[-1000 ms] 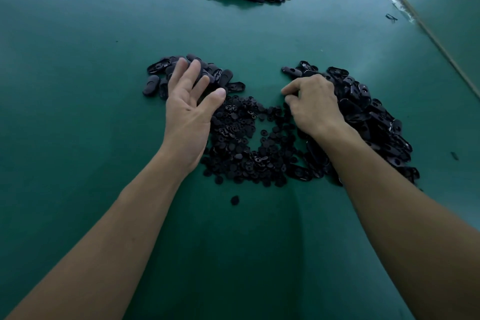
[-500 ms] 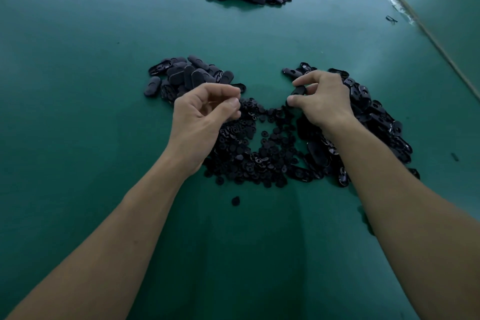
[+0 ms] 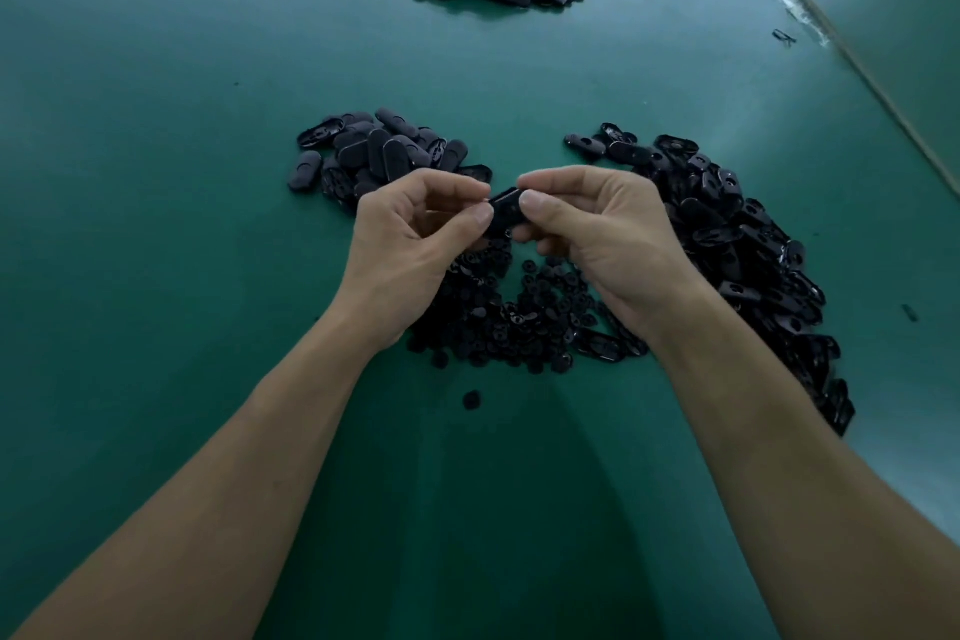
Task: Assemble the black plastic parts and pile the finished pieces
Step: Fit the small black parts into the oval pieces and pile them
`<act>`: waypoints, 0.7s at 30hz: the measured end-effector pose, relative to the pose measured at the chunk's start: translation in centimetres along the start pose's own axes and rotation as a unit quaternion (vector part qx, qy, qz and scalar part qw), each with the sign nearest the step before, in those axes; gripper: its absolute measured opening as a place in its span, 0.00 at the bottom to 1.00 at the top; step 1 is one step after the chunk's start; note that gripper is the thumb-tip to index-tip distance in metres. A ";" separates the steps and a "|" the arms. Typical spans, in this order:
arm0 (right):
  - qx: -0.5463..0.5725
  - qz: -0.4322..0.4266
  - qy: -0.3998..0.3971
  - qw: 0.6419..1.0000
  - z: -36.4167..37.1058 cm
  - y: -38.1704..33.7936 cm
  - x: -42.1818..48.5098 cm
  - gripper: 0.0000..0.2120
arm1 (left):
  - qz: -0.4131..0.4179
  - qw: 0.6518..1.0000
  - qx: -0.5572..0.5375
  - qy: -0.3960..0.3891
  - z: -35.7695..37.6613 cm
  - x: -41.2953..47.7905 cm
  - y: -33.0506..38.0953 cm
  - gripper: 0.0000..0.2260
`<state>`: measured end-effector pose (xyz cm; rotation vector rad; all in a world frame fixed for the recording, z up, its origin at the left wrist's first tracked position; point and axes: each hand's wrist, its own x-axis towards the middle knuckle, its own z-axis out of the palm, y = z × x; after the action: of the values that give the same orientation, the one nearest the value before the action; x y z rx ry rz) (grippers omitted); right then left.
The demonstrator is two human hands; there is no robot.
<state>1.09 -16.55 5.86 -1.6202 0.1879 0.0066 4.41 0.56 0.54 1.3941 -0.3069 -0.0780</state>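
Head view: left hand (image 3: 410, 244) and right hand (image 3: 592, 234) pinch one black part (image 3: 505, 211) together above the table (image 3: 156, 172); squaring the halves should seat them cleanly

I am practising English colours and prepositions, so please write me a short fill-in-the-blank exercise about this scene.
1. The table is ___ in colour.
2. The left hand and the right hand pinch one ___ part together.
3. A lone round piece lies ___ the left forearm and the right forearm.
Missing words: green; black; between.
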 end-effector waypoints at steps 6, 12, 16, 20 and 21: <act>0.020 -0.019 0.028 0.999 0.7 0.2 -0.1 0.05 | 0.001 1.000 0.005 -0.016 0.0 -0.1 0.0 0.07; 0.009 -0.015 0.006 1.000 1.3 0.0 -0.5 0.06 | -0.008 1.000 -0.022 -0.006 0.0 -0.1 0.1 0.07; -0.038 -0.020 -0.006 0.999 1.5 -0.1 -0.6 0.07 | -0.010 0.999 -0.036 0.007 0.1 -0.1 0.1 0.04; -0.086 -0.019 -0.001 0.996 1.5 0.0 -0.7 0.08 | -0.013 0.997 -0.066 0.026 0.0 0.1 0.1 0.05; -0.087 -0.017 0.005 0.996 1.5 0.0 -0.7 0.08 | -0.016 0.997 -0.071 0.031 0.0 0.2 0.1 0.05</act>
<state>0.58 -15.00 5.89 -1.7972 0.1708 -0.0106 4.55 0.57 0.70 1.2576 -0.2226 -0.0820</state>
